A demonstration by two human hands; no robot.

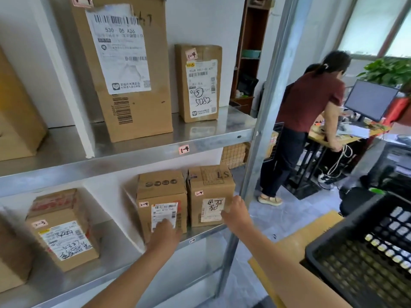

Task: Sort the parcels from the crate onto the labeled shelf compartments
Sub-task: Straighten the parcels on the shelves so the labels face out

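Head view of a metal shelf unit (133,156) with cardboard parcels. In the lower right compartment two brown parcels stand upright, side by side and touching. The left parcel (161,194) has a white barcode label and a small pink tag reading "2-4". The left hand (165,230) lies flat on its front, fingers spread and relaxed. The right parcel (211,187) carries a "2-4" tag and a handwritten label. The right hand (235,213) touches its front right edge with fingers extended, gripping nothing.

A pink shelf tag (184,149) on the upper shelf edge reads "1-4". That compartment holds a tall box (133,112) printed "530 D5 A26" and a smaller box (199,54), both tagged "1-4". The lower left compartment holds a box (64,236) tagged "2-3". A black perforated crate (360,258) sits at lower right; its contents cannot be told.
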